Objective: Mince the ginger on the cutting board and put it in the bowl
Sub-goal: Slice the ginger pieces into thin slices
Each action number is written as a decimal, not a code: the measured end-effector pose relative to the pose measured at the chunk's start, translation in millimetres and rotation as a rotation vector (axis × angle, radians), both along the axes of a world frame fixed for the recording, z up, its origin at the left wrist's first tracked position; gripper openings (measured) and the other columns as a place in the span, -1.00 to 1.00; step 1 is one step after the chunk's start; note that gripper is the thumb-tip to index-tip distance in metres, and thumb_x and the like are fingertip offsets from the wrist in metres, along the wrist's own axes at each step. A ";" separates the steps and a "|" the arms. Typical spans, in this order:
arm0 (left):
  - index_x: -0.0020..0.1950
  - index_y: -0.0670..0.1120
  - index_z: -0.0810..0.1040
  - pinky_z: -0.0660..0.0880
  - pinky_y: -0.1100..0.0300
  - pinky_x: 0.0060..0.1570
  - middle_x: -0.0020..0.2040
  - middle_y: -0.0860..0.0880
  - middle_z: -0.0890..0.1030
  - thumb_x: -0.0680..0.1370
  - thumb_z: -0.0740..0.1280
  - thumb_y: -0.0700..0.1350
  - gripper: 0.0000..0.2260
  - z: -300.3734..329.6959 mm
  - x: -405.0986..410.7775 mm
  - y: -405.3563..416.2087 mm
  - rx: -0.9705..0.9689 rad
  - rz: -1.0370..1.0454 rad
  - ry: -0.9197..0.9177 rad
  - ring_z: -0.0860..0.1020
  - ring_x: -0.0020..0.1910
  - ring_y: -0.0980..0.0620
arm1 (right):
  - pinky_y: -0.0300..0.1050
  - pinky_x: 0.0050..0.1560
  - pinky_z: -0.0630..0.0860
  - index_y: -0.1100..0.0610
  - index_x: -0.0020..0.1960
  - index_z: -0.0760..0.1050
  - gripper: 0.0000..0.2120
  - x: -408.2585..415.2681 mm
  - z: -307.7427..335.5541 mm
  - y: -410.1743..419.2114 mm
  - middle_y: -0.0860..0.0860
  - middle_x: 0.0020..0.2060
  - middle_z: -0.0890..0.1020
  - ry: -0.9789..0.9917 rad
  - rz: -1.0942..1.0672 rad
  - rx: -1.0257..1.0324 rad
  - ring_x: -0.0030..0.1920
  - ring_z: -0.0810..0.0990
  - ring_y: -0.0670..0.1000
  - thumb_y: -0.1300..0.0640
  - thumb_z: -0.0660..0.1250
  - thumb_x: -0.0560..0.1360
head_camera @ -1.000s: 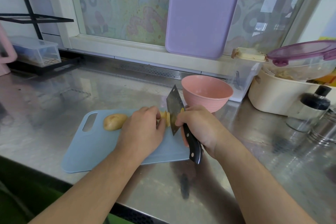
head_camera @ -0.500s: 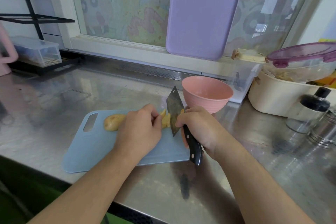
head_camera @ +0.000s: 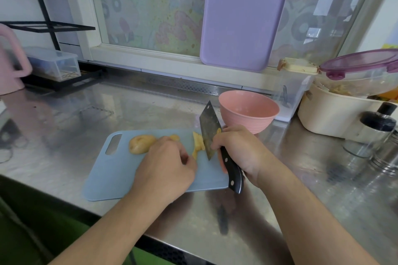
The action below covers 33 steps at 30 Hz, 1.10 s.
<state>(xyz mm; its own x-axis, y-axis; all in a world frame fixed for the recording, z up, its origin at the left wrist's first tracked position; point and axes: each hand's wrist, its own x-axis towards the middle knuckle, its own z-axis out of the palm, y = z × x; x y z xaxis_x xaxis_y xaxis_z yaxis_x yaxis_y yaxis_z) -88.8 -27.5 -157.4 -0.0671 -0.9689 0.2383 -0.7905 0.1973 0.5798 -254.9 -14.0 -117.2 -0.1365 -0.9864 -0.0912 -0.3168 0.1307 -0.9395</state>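
A blue cutting board lies on the steel counter. On it sits a tan lump of ginger, its right part hidden behind my left hand. Pale cut ginger slices lean against the cleaver blade. My right hand grips the cleaver's black handle, with the blade edge down on the board. The fingers of my left hand are curled, their tips by the lower end of the slices. What is under them is hidden. The pink bowl stands just behind my right hand, off the board.
A cream tub, a clear lidded container and a glass bottle with a black cap crowd the right side. A clear box and black rack stand back left. A purple board leans on the window.
My left hand has slid back toward me, off the ginger, uncovering the cut slices beside the blade. The cleaver and my right hand have stayed in about the same place.
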 end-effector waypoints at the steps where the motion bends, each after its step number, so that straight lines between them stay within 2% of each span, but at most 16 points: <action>1: -0.20 0.01 0.58 0.55 0.06 -0.17 -0.03 0.11 0.49 0.54 0.37 0.08 -0.81 0.2 0.4 2.2 -0.011 0.002 -0.021 0.52 -0.10 0.08 | 0.16 -0.20 0.25 0.19 -0.37 0.38 -0.90 0.2 0.2 0.6 0.25 -0.50 0.44 0.003 0.003 0.002 -0.38 0.33 0.22 0.21 0.30 0.26; 5: -0.20 0.03 0.52 0.51 0.07 -0.16 -0.01 0.14 0.48 0.55 0.33 0.12 -0.79 -0.9 3.6 8.4 -0.047 0.003 -0.016 0.50 -0.07 0.10 | 0.12 -0.26 0.25 0.17 -0.38 0.37 -0.89 1.2 3.0 1.7 0.22 -0.52 0.45 0.023 0.004 -0.004 -0.49 0.35 0.14 0.20 0.30 0.26; 7: -0.18 0.05 0.52 0.50 0.08 -0.16 -0.01 0.15 0.48 0.54 0.33 0.13 -0.80 -0.2 4.3 10.1 -0.053 -0.012 0.008 0.49 -0.07 0.13 | -0.02 -0.39 0.25 0.18 -0.36 0.39 -0.88 -0.7 4.8 1.2 0.23 -0.52 0.46 0.031 0.012 0.000 -0.52 0.34 0.11 0.21 0.31 0.31; 9: -0.11 0.09 0.50 0.52 0.07 -0.12 0.00 0.17 0.47 0.53 0.34 0.17 -0.82 -0.1 3.6 9.8 -0.069 -0.039 -0.011 0.49 -0.04 0.14 | -0.14 -0.43 0.25 0.18 -0.35 0.40 -0.86 -2.8 4.9 0.8 0.23 -0.52 0.46 0.036 0.014 0.003 -0.54 0.34 0.10 0.25 0.30 0.36; 11: -0.06 0.12 0.47 0.54 0.07 -0.13 0.00 0.17 0.45 0.52 0.34 0.21 -0.81 -1.1 2.4 8.7 -0.088 -0.069 -0.085 0.48 -0.03 0.14 | -0.10 -0.39 0.27 0.18 -0.34 0.40 -0.87 -2.6 3.5 0.5 0.22 -0.51 0.46 0.031 0.013 0.000 -0.51 0.37 0.13 0.26 0.31 0.36; 15: -0.16 0.06 0.42 0.51 0.06 -0.24 -0.11 0.11 0.46 0.56 0.31 0.17 -0.78 -1.4 -2.7 4.1 -0.122 -0.051 -0.189 0.49 -0.13 0.08 | 0.05 -0.30 0.29 0.20 -0.31 0.43 -0.91 0.3 4.3 1.3 0.22 -0.50 0.47 0.041 0.018 0.003 -0.42 0.43 0.19 0.18 0.31 0.27; 19: -0.22 0.02 0.39 0.42 0.09 -0.29 -0.15 0.08 0.47 0.58 0.27 0.15 -0.73 -2.2 -6.9 2.4 -0.140 -0.008 -0.227 0.49 -0.17 0.03 | 0.02 -0.33 0.30 0.20 -0.32 0.41 -0.87 -0.7 6.8 3.3 0.22 -0.51 0.47 0.039 0.013 0.000 -0.51 0.40 0.14 0.27 0.31 0.39; 24: -0.27 -0.04 0.40 0.44 0.07 -0.29 -0.21 0.05 0.49 0.63 0.18 0.12 -0.65 -5.1 -4.8 3.1 -0.131 0.031 -0.140 0.49 -0.20 0.01 | 0.13 -0.22 0.26 0.13 -0.45 0.41 -0.86 3.1 10.9 7.6 0.20 -0.54 0.44 -0.006 0.037 -0.027 -0.54 0.35 0.10 0.19 0.31 0.25; 26: -0.24 -0.04 0.41 0.49 0.05 -0.24 -0.20 0.05 0.50 0.64 0.19 0.09 -0.68 -5.9 -3.4 0.9 -0.104 0.050 -0.111 0.49 -0.18 -0.02 | 0.15 -0.23 0.25 0.12 -0.46 0.40 -0.84 3.6 11.3 8.5 0.19 -0.54 0.43 -0.011 0.058 -0.029 -0.56 0.35 0.10 0.20 0.32 0.27; 28: -0.14 0.01 0.44 0.50 0.04 -0.20 -0.15 0.08 0.52 0.63 0.23 0.08 -0.79 -6.0 -1.7 -1.1 -0.073 0.048 -0.093 0.52 -0.13 -0.02 | 0.15 -0.25 0.25 0.13 -0.44 0.40 -0.78 3.0 10.1 8.2 0.18 -0.54 0.42 0.001 0.070 -0.027 -0.57 0.36 0.10 0.26 0.31 0.35; 30: 0.02 0.10 0.45 0.50 0.05 -0.18 -0.12 0.12 0.54 0.62 0.27 0.04 -0.95 -7.9 1.6 -4.2 -0.039 0.023 -0.040 0.54 -0.10 0.03 | 0.15 -0.25 0.26 0.12 -0.46 0.41 -0.77 3.1 8.6 7.7 0.18 -0.55 0.43 0.006 0.077 -0.014 -0.55 0.37 0.12 0.25 0.32 0.35; 33: 0.11 0.20 0.50 0.57 0.02 -0.10 -0.10 0.22 0.60 0.59 0.32 -0.04 -0.85 -11.2 8.0 -8.8 0.015 -0.042 0.134 0.55 -0.16 0.17 | 0.15 -0.24 0.26 0.12 -0.43 0.45 -0.83 3.8 8.3 8.2 0.18 -0.56 0.43 -0.001 0.087 0.016 -0.56 0.38 0.13 0.19 0.34 0.32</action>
